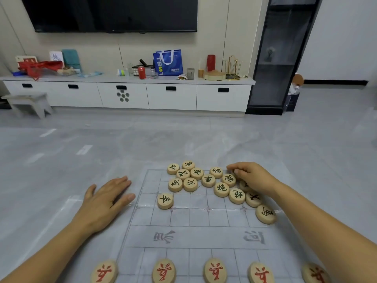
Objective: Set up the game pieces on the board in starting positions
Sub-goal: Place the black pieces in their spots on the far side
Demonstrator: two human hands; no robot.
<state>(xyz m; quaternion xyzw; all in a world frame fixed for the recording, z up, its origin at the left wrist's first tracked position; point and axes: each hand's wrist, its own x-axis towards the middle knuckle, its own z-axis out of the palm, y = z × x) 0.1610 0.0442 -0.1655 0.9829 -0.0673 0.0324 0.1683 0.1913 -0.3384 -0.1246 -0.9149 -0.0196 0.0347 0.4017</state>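
Right grip: being curled at right edge of pile; pinch cannot be told.
Left grip: being held spread flat, well left.

Open across the river band and middle squares of the board. Blocked at the far edge by a heap of black-lettered pieces, right hand over its right side, lone piece nearer. Hemmed at the near edge by red-lettered pieces; flanked left by the left hand.

Grey floor w/ thin printed board sheet flat on it.
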